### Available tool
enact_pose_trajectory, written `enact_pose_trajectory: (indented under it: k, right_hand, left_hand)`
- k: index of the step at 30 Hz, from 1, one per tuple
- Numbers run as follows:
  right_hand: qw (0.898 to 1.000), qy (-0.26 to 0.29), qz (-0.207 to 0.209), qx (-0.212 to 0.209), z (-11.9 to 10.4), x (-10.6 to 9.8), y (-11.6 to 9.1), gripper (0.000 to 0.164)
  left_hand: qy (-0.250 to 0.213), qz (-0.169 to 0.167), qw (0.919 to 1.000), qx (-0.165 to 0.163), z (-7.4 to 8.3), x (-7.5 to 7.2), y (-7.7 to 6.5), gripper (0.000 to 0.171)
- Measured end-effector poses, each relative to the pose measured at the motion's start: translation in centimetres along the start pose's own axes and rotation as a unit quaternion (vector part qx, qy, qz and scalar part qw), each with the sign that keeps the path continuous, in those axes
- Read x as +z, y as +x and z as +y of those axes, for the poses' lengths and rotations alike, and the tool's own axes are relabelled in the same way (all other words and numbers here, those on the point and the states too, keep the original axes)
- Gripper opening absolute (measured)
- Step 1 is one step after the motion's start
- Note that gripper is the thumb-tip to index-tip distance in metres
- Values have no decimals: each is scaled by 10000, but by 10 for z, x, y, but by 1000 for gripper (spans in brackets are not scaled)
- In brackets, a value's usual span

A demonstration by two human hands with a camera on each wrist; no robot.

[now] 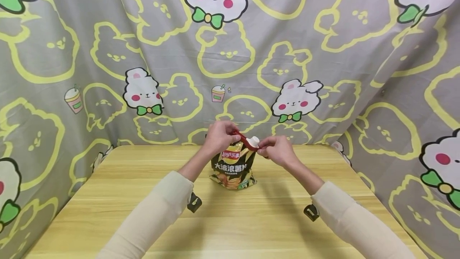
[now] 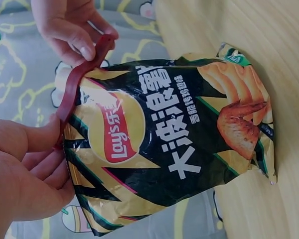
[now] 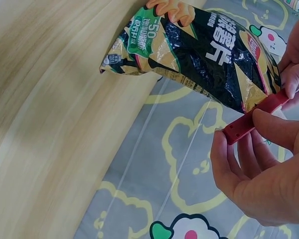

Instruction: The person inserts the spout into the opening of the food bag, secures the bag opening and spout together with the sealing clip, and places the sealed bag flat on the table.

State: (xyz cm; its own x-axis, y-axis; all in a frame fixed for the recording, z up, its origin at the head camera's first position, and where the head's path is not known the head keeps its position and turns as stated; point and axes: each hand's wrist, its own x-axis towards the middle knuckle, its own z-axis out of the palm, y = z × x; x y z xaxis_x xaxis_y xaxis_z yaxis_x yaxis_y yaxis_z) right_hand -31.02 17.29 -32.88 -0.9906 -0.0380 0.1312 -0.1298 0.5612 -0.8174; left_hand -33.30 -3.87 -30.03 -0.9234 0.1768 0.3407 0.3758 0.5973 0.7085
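A black and gold Lay's potato chip bag (image 1: 231, 168) stands upright on the table, its top edge raised between the hands. A red bag clip (image 2: 72, 89) with a white spout-like piece (image 1: 253, 142) lies along that top edge. My left hand (image 1: 221, 136) pinches one end of the clip and the bag's top corner between thumb and fingers. At the other end, my right hand (image 3: 269, 167) pinches the clip (image 3: 244, 125), thumb on one side and fingers on the other. The bag's back is hidden.
The wooden table (image 1: 151, 179) extends around the bag on all sides. A grey curtain (image 1: 172, 59) printed with cartoon animals hangs close behind the table and along both sides. Small black devices (image 1: 194, 202) sit at the wrists.
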Motion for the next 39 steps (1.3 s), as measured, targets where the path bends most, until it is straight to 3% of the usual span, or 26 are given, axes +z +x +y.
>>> enact_pose_trajectory:
  k: [17, 22, 31, 39]
  right_hand:
    - [9996, -112, -235, -114, -2, 1, -1, 22]
    - [9982, -431, -359, -212, -5, 2, -1, 32]
    - [9985, -282, -358, -318, -10, 11, 0, 29]
    - [9987, -232, -199, -415, -11, 16, 3, 26]
  left_hand:
    - [72, 231, 9996, -127, 0, 1, 1, 7]
    - [40, 219, 9997, -115, -2, 0, 1, 7]
    - [39, 350, 9993, 96, -5, 2, 1, 6]
    - [78, 702, 9969, 361, -8, 7, -1, 5]
